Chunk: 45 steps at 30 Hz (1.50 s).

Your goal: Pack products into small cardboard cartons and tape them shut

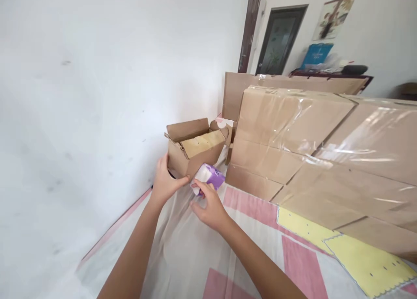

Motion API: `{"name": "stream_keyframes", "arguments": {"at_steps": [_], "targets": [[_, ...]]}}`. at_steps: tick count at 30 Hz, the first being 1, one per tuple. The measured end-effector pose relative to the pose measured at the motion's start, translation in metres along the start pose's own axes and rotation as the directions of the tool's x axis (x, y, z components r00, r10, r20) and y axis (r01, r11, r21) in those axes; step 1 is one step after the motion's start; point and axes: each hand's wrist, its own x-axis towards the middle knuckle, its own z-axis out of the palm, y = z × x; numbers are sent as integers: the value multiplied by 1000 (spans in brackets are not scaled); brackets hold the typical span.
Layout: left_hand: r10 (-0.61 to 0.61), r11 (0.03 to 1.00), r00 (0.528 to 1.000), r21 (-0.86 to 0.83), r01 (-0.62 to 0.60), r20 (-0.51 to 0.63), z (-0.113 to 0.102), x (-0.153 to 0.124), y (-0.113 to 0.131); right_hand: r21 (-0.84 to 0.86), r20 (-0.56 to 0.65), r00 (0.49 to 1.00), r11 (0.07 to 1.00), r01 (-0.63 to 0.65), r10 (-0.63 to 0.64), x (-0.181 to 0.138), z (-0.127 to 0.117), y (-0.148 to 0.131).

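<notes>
A small open cardboard box stands beside the white wall, its flaps raised and a yellowish-tan piece lying inside. My left hand is wrapped around the near left end of this box, with the thumb along its front face and the other fingers partly hidden behind it. A purple and white soft pack, like a tissue pack, lies against the box's near right side. Over the pack's near end reaches my right hand, its thumb and index finger apart. The fingertips are at the pack, but no grip on it shows.
Large taped cardboard boxes form a barrier on the right. A pink and white sheet covers the surface, with a yellow scalloped cloth at lower right. Behind are a dark door and a blue bag.
</notes>
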Motion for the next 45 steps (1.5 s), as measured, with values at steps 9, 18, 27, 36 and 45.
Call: {"name": "stream_keyframes", "arguments": {"at_steps": [9,18,27,36,45], "targets": [[-111,991,994,-72,110,-6,-39,-170,42,-152,171,960,957,246,-220,-154,-3,-64],[29,745,756,-518,420,654,77,-252,86,-613,200,979,784,97,35,-293,-95,-96],[194,646,709,-632,428,678,144,-287,106,-604,171,883,755,-256,437,-365,-126,-116],[259,695,742,-653,301,618,135,-290,94,-788,-296,712,258,-559,636,-366,-98,-140],[332,736,720,-645,206,609,132,-290,95,-729,-367,721,299,-615,588,-397,-146,-146]]}}
